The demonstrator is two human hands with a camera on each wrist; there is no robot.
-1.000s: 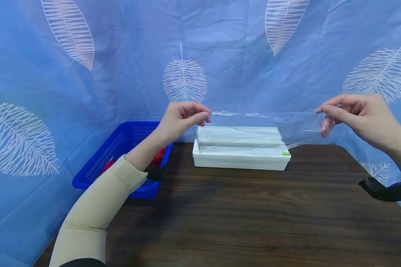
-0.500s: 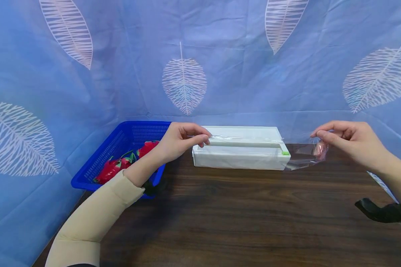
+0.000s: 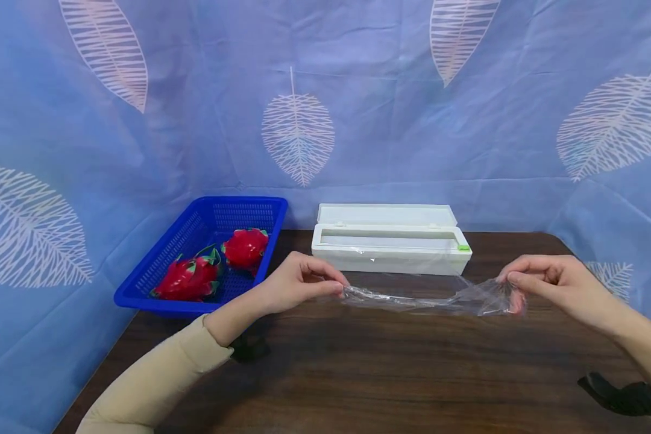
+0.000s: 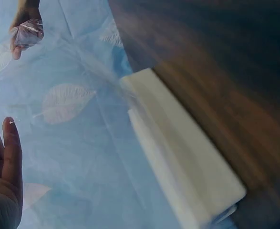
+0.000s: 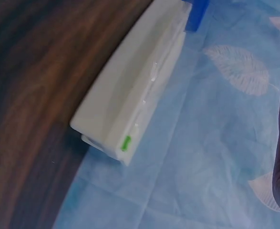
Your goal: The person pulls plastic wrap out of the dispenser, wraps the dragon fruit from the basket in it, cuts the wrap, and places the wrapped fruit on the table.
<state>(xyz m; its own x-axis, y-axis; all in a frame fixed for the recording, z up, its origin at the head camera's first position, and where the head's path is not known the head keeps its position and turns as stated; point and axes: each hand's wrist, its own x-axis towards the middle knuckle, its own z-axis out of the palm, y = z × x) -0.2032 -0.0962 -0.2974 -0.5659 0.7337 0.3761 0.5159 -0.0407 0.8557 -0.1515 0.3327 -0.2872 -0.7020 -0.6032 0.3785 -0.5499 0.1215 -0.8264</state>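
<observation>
A strip of clear plastic wrap [image 3: 412, 302] hangs bunched and slack between my two hands above the table. My left hand [image 3: 298, 283] pinches its left end between thumb and fingers. Its right end is gathered in the fingertips of my right hand [image 3: 559, 288]. Behind the wrap stands a long white plastic wrap dispenser [image 3: 390, 262], its lid [image 3: 387, 214] raised and a green slider [image 3: 463, 248] at its right end. Thin film seems to reach from the dispenser to my hands. In the left wrist view the right hand [image 4: 27, 32] shows through film.
To the left, a blue plastic basket [image 3: 163, 244] holds a red dragon fruit [image 3: 188, 278] and another dragon fruit [image 3: 246, 248] behind it. All stand on a dark wooden table [image 3: 358, 374]. A blue leaf-patterned cloth [image 3: 380, 132] hangs behind.
Both hands have come down and toward me with the plastic wrap, from above the dispenser to in front of it. The stretched sheet has slackened and bunched. The dispenser has stayed put.
</observation>
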